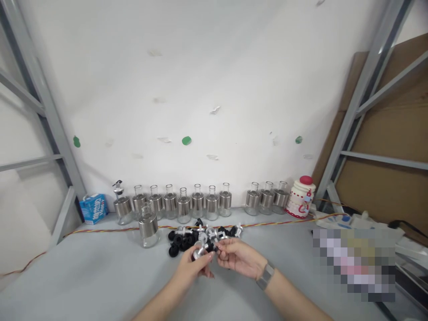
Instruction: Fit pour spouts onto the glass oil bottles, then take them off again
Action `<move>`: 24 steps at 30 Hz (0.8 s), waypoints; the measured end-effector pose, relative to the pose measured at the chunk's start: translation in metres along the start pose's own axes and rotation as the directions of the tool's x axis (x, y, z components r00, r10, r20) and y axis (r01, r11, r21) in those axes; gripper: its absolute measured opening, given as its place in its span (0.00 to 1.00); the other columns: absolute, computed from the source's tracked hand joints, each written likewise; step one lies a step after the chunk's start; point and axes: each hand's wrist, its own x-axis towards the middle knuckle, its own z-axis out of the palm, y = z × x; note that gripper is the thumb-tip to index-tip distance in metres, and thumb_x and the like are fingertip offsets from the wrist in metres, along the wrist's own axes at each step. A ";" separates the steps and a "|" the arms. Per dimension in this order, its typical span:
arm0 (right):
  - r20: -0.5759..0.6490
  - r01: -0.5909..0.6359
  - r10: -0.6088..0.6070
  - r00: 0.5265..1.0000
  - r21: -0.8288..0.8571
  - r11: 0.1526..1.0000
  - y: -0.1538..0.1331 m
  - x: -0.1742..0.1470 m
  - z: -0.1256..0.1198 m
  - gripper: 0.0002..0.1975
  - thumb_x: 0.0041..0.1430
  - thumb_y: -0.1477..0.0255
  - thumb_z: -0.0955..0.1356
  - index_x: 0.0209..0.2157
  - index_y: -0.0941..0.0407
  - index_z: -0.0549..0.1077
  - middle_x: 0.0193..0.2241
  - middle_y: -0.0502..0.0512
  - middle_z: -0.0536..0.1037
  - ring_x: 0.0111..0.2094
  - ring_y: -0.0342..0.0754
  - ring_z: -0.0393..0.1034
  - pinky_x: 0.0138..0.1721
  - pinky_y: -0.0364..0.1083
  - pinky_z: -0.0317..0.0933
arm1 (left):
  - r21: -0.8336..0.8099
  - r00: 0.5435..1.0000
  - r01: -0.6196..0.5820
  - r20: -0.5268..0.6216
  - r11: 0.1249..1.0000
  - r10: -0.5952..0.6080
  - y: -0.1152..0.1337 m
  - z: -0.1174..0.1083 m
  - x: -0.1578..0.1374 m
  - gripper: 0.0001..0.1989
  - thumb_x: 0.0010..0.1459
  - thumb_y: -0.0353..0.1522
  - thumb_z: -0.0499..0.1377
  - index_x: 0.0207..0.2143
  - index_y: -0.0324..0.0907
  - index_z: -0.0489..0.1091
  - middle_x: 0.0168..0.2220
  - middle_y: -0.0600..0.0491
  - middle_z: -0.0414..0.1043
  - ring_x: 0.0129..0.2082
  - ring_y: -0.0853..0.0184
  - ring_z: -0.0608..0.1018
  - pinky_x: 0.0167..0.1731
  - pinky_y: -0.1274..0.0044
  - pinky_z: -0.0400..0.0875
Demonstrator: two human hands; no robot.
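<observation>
My left hand point(194, 264) is closed around a silver pourer stopper point(198, 253) with a black part. My right hand point(238, 257), with a grey band at the wrist, pinches at the black end of it; what exactly lies between those fingertips is too small to tell. Just beyond both hands spreads a pile of black and silver stopper parts point(183, 241). One glass bottle with a metal sleeve point(148, 225) stands upright to the left of the pile, in front of the others.
Several sleeved glass bottles point(198, 201) line the wall; the leftmost point(123, 207) carries a pourer. A blue carton point(94, 208) stands at far left, a white-and-red jar point(298, 198) at right. A twisted wire point(264, 224) crosses the table point(83, 276). Clutter and a blurred patch lie right.
</observation>
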 end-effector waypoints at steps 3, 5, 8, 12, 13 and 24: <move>0.025 0.014 -0.014 1.000 -0.014 1.000 0.001 -0.002 0.003 0.09 0.39 0.80 0.72 0.26 0.64 0.70 0.18 0.49 0.72 0.20 0.35 0.66 0.35 0.41 0.61 | -0.017 1.000 0.026 0.015 1.000 -0.026 0.002 -0.001 -0.002 0.20 0.33 0.40 0.67 0.22 0.39 0.61 0.12 0.61 0.64 0.12 0.71 0.69 0.21 0.71 0.71; 0.051 0.056 -0.053 0.997 -0.075 0.996 0.001 -0.003 0.007 0.09 0.43 0.75 0.72 0.27 0.63 0.70 0.19 0.50 0.72 0.20 0.36 0.66 0.34 0.41 0.61 | -0.026 0.999 0.023 0.022 0.999 -0.023 0.003 -0.002 -0.004 0.20 0.33 0.40 0.67 0.23 0.39 0.61 0.12 0.60 0.64 0.12 0.71 0.69 0.22 0.70 0.71; 0.086 0.159 -0.140 0.986 -0.282 0.946 0.001 -0.004 0.012 0.15 0.48 0.63 0.68 0.28 0.61 0.68 0.20 0.51 0.73 0.19 0.38 0.67 0.26 0.40 0.60 | -0.020 0.999 0.011 0.034 1.000 -0.011 0.004 -0.003 -0.004 0.18 0.36 0.39 0.66 0.24 0.38 0.62 0.13 0.59 0.65 0.13 0.71 0.69 0.21 0.72 0.70; 0.181 0.262 -0.192 0.965 -0.579 0.772 0.000 -0.003 0.014 0.18 0.47 0.56 0.66 0.24 0.59 0.64 0.16 0.46 0.70 0.16 0.39 0.64 0.19 0.39 0.56 | 0.026 0.999 0.017 0.041 1.000 -0.018 0.003 -0.001 -0.004 0.18 0.38 0.39 0.65 0.23 0.39 0.61 0.14 0.59 0.65 0.13 0.72 0.68 0.19 0.73 0.70; 0.201 0.275 -0.190 0.961 -0.625 0.731 -0.001 -0.002 0.013 0.19 0.47 0.55 0.65 0.23 0.58 0.63 0.15 0.45 0.69 0.15 0.39 0.63 0.18 0.39 0.55 | 0.040 0.999 0.017 0.037 0.999 -0.019 0.003 -0.001 -0.003 0.18 0.38 0.40 0.65 0.23 0.39 0.61 0.13 0.60 0.64 0.13 0.72 0.68 0.19 0.73 0.70; 0.203 0.304 -0.226 0.953 -0.638 0.708 -0.007 -0.005 0.010 0.20 0.48 0.54 0.64 0.23 0.58 0.61 0.14 0.44 0.66 0.11 0.34 0.53 0.13 0.37 0.43 | 0.425 0.986 -0.165 0.044 0.890 0.162 0.013 0.002 -0.020 0.17 0.46 0.40 0.60 0.33 0.43 0.55 0.25 0.61 0.60 0.22 0.74 0.66 0.18 0.81 0.68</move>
